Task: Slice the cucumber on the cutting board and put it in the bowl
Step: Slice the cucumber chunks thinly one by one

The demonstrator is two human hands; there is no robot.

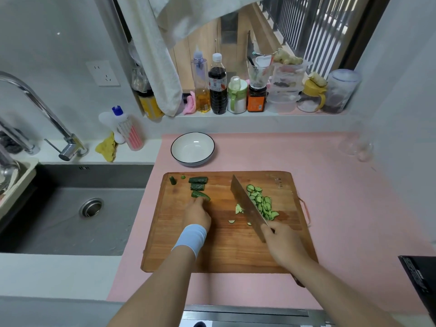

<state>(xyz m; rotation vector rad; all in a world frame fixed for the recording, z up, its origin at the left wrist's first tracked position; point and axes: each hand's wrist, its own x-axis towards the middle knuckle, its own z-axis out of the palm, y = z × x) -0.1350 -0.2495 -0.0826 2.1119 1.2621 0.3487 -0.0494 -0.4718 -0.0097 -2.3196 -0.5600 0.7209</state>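
Left hand [197, 212] gripped the cucumber chunk [200, 195] at its twelve o'clock, long axis ten-to-four, right hand [283, 241] grasping the knife [247, 206] farther off.

Both bare forearms reach forward, side by side. The left hand [197, 212], a pale blue band [190, 238] round its wrist, lies back-up with fingers gathered on a cucumber piece [200, 195]. The right hand [283, 244] grips the knife [247, 206] by its handle.

A grey steel sink [70, 220] sits left of the pink counter [354, 208]; a tall dark sauce bottle [217, 90] stands on the windowsill.
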